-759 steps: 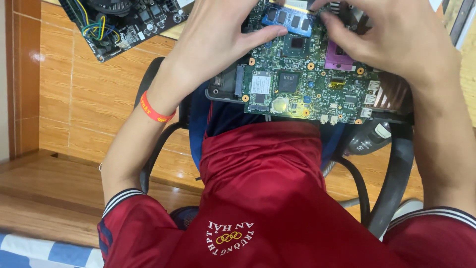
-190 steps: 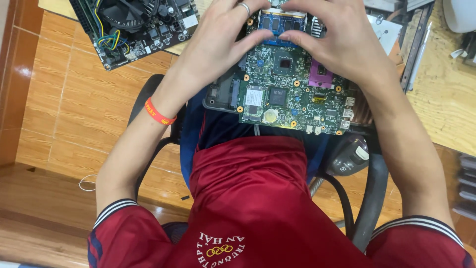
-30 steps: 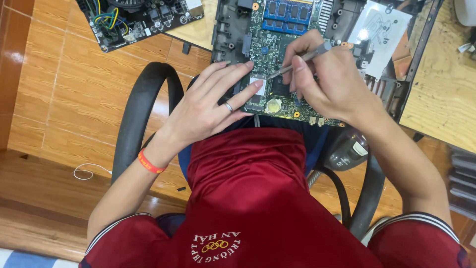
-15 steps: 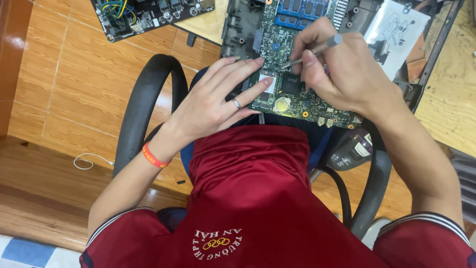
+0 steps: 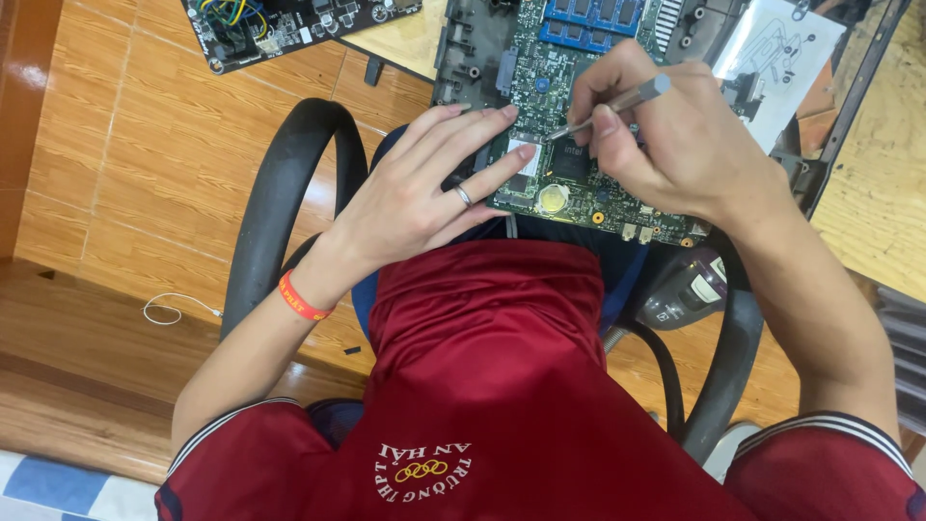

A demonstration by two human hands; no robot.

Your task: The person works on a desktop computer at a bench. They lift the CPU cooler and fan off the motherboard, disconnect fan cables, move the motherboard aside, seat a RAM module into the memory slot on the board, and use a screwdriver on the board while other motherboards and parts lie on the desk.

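A green laptop circuit board [image 5: 569,188] in a dark casing rests on my lap, against the table edge. My left hand [image 5: 424,188] lies flat on the board's left side, fingers spread, a ring on one finger, fingertips next to a small silver chip [image 5: 526,156]. My right hand [image 5: 666,135] grips a thin grey metal tool [image 5: 617,104] like a pen. Its tip touches the board just right of the silver chip, beside a black chip [image 5: 571,162]. Blue memory modules [image 5: 588,21] sit at the board's far end.
A second dark circuit board [image 5: 289,24] with coloured wires lies at the upper left on a wooden table. A printed sheet [image 5: 772,48] lies at the upper right. Black chair armrests [image 5: 280,193] flank my red shirt. Wooden floor lies at left.
The view has drifted slightly. My left hand stays spread on the board, and my right hand keeps the tool tip at about the same spot by the silver chip.
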